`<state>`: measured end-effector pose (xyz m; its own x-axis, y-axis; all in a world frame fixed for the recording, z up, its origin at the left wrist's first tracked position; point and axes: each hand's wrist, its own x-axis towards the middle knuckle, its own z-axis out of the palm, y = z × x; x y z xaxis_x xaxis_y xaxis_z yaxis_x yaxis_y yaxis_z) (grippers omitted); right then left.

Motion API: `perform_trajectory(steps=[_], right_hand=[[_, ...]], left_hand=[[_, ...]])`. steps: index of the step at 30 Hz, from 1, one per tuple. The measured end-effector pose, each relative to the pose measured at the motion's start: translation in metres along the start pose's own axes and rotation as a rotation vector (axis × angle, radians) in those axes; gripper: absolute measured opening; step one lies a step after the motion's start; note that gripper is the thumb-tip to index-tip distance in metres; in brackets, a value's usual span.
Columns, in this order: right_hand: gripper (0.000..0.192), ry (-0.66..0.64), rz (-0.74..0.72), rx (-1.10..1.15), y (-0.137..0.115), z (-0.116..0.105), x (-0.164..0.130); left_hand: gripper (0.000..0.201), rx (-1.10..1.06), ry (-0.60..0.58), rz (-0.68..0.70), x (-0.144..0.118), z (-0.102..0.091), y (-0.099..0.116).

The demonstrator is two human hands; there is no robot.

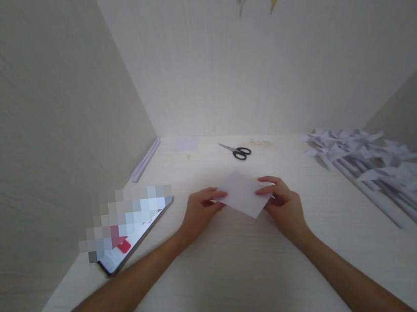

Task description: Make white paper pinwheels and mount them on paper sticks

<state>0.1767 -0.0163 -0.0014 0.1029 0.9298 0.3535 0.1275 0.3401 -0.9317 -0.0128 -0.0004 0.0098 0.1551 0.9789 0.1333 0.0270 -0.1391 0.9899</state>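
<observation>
A small white sheet of paper (243,194) lies turned like a diamond at the middle of the pale table (243,271). My left hand (198,211) pinches its left corner with thumb and fingers. My right hand (284,202) grips the paper's right corner, fingers on top. Both hands rest low over the tabletop, one at each side of the sheet.
Black-handled scissors (237,151) lie beyond the paper. A phone (136,233) with a lit screen sits at the left. Several white paper pinwheels on rolled sticks (377,168) are piled at the right. A white strip (145,160) lies along the left wall, a small pale sheet (186,143) at the back.
</observation>
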Motion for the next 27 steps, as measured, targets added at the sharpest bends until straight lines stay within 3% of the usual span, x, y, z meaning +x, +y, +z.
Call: perform_trajectory(steps=[7,11,27], right_hand=[[0.029,-0.132,0.288,0.269,0.0058,-0.0057,0.0066],[0.024,-0.114,0.415,0.342,0.002,-0.0041,0.006],[0.011,-0.039,0.464,0.383,0.0038,-0.0016,0.0052]], left_hand=[[0.008,0.001,0.063,0.014,0.0045,-0.0048,0.0032],[0.012,0.036,0.071,0.011,0.006,-0.0061,0.0038],[0.013,0.055,0.055,-0.06,0.0052,-0.0057,0.0044]])
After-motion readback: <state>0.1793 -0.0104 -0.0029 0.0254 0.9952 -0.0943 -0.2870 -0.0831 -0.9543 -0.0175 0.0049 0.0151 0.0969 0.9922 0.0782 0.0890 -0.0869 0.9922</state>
